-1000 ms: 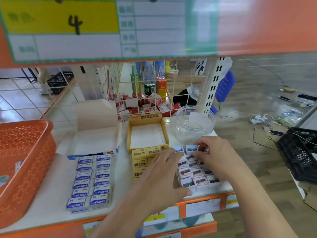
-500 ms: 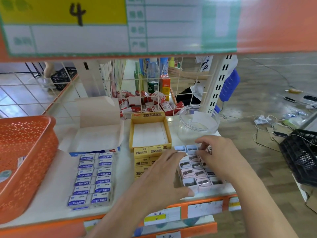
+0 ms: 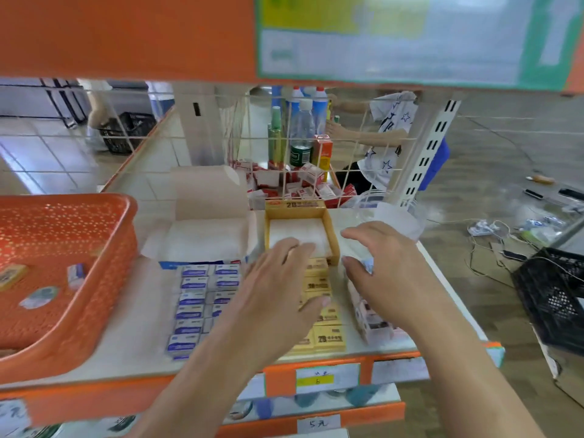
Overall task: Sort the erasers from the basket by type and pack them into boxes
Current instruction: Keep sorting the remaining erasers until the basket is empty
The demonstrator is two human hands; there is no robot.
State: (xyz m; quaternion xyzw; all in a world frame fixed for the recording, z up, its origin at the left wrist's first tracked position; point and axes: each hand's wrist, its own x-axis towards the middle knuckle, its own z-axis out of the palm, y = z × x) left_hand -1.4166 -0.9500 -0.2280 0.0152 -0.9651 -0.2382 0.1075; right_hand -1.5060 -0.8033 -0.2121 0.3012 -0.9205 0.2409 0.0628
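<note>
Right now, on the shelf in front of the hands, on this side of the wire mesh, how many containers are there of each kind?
Baskets: 1, the orange basket
Open boxes: 2, the white box and the yellow box
Jars: 1, the clear jar
Total: 4

A: You're looking at an orange basket (image 3: pixel 94 279); its walls are showing a dotted pattern of small holes.

B: Beside it you're seeing blue-and-white erasers (image 3: pixel 192 298), each one carrying a blue band on white.

A: The yellow erasers (image 3: pixel 328 338) are showing dark print, and the yellow box (image 3: pixel 295 211) behind them is showing a white floor.

B: You're also facing a white box (image 3: pixel 205 241) with a blue edge, an orange shelf edge (image 3: pixel 279 385), and a black crate (image 3: pixel 553 295) showing a mesh pattern.
</note>
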